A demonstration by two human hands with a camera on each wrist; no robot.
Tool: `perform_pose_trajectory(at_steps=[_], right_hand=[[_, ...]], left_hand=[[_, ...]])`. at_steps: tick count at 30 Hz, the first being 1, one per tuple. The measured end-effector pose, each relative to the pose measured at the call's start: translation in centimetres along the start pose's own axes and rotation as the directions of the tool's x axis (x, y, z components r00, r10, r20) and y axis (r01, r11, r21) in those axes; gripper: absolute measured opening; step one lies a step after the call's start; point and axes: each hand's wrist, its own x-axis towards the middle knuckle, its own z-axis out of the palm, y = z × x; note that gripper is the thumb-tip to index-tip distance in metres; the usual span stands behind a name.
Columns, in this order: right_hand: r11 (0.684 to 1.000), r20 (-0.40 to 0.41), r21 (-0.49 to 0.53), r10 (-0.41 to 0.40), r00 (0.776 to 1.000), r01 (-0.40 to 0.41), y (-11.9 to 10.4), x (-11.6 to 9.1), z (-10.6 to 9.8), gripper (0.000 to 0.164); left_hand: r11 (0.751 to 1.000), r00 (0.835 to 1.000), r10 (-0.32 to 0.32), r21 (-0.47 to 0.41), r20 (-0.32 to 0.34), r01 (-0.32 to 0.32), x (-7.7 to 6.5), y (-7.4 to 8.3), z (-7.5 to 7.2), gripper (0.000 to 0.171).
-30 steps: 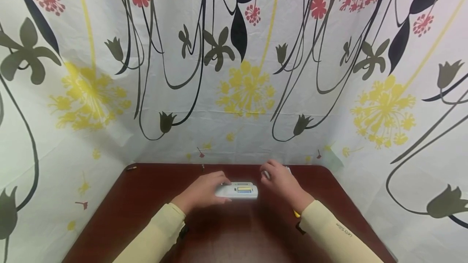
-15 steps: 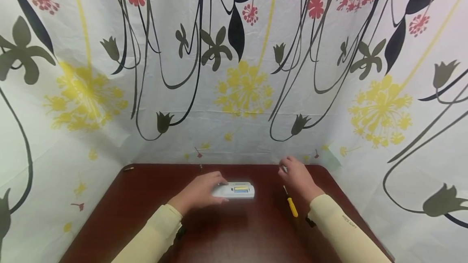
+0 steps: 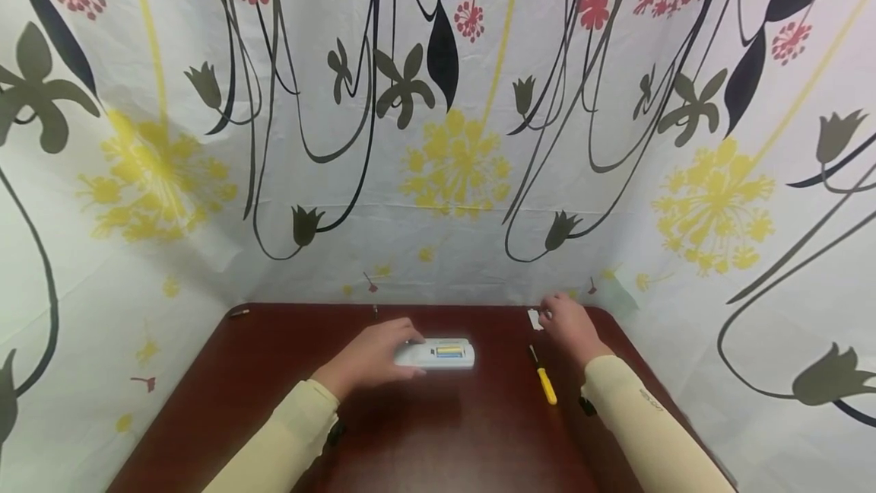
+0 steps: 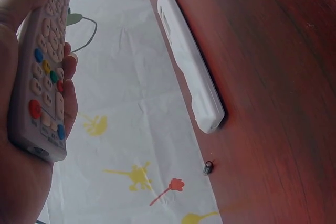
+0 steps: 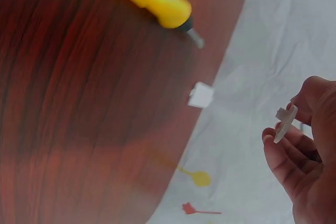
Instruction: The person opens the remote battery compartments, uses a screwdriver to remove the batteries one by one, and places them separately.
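Both arms [image 3: 284, 428] reached forward, well apart. The left hand [image 3: 372, 354] gripped with thumb and fingers on opposite sides; the right hand [image 3: 571, 326] pinched between thumb and fingertips.

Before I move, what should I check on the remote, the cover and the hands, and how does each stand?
1. Remote gripped by left hand: ok.
2. Batteries showing in its back: ok.
3. Battery polarity: cannot tell.
4. Remote's back closed: not ok, open.
5. White cover pinched in right hand: ok.
6. Yellow screwdriver lying free of both hands: ok.
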Motion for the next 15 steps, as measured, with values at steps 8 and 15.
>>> perform_pose_trajectory(at_steps=[8,15], right_hand=[[1.0,0.003,-0.028,-0.006,1.0,0.006,1.8,1.6,1.0,0.006],[0.998,0.01,-0.062,0.024,1.0,-0.024,3.0,2.9,1.6,0.009]], left_hand=[[1.0,1.0,-0.007,0.012,0.009,0.007,0.0,-0.1,-0.1,0.046],[1.0,1.0,0.001,0.017,0.009,-0.001,-0.2,0.1,-0.1,0.047]])
